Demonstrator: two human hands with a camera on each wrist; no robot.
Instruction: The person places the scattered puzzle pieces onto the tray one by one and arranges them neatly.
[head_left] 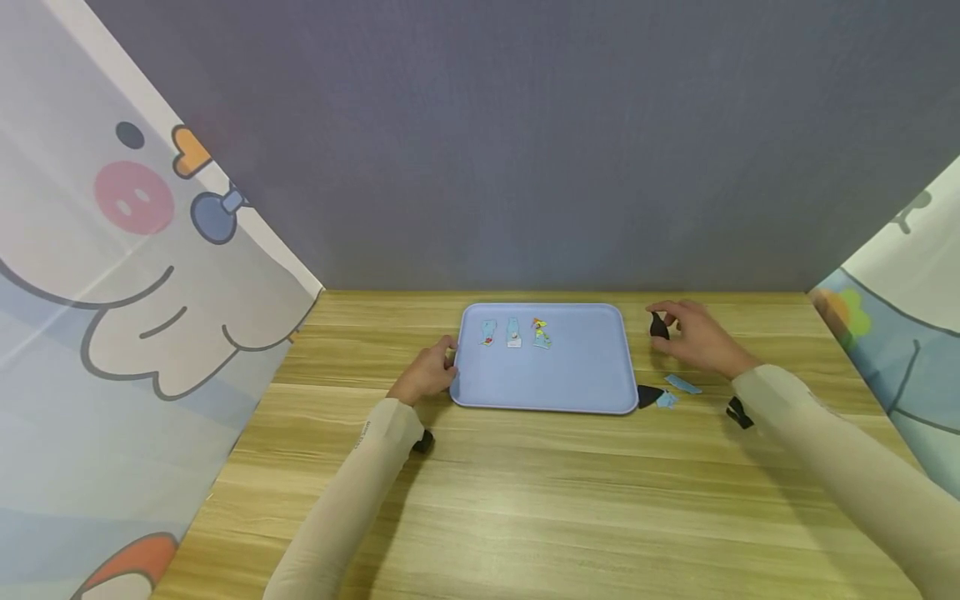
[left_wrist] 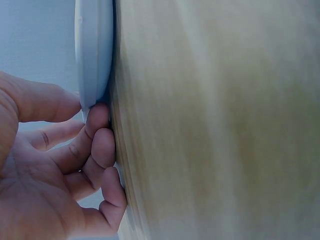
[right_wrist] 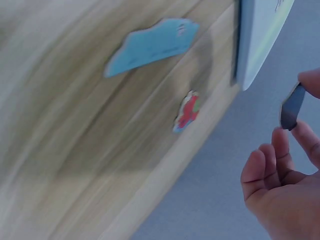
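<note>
A light-blue rectangular tray [head_left: 543, 375] lies on the wooden table. My left hand [head_left: 429, 372] grips its left rim, thumb at the top edge and fingertips low against its side in the left wrist view. Right of the tray, my right hand [head_left: 697, 337] pinches a small, flat dark piece [right_wrist: 292, 106] between thumb and fingertips, above the table. Three light-blue picture pieces stand in a row on the tray's upper left: one with a red spot [head_left: 488, 332], one with a white base [head_left: 513, 332] and one with yellow and green parts [head_left: 542, 333].
Beside the tray's lower right corner lie another dark piece [head_left: 648, 396], a small light-blue piece [head_left: 667, 400] and a longer light-blue piece [head_left: 683, 384]. The right wrist view also has a small red piece [right_wrist: 187, 111] on the table. A grey partition [head_left: 525, 150] rises behind the table.
</note>
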